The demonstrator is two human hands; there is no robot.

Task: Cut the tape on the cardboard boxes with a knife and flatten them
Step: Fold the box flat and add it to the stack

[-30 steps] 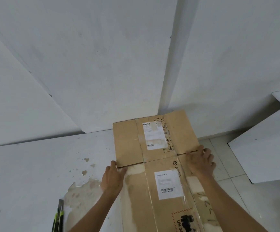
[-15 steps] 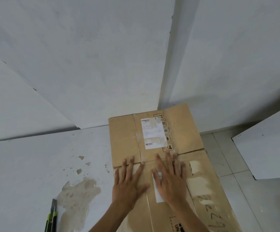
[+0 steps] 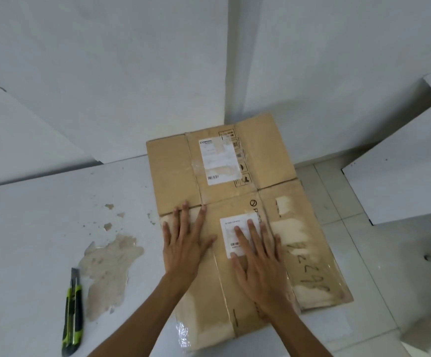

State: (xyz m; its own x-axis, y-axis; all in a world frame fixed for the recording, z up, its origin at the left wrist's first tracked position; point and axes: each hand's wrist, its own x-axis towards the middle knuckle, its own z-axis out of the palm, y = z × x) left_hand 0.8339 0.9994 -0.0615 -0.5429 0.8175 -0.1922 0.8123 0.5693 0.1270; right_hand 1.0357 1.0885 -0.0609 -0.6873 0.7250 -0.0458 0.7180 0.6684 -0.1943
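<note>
Two hands lay flat on a flattened cardboard box that rested on a white desk, its right part reaching past the desk edge over a tiled floor. The left hand pressed palm-down on the left panel, fingers straight and spread, grasping nothing, the tips reaching the crease between the near panel and the far flaps. The right hand pressed palm-down just beside it, fingers straight and released, lying partly over a white shipping label with a barcode. A second white label sat on the far flap section, next to printed handling symbols. Clear tape and pale torn patches showed on the right panel, along with handwritten dark marks. A utility knife with a green and black handle lay on the desk to the left of the box, well apart from both hands and untouched. The desk surface between knife and box bore a large brown patch where the white coating was gone, with smaller chips farther back. White walls stood behind, and a white board stood at the right.
</note>
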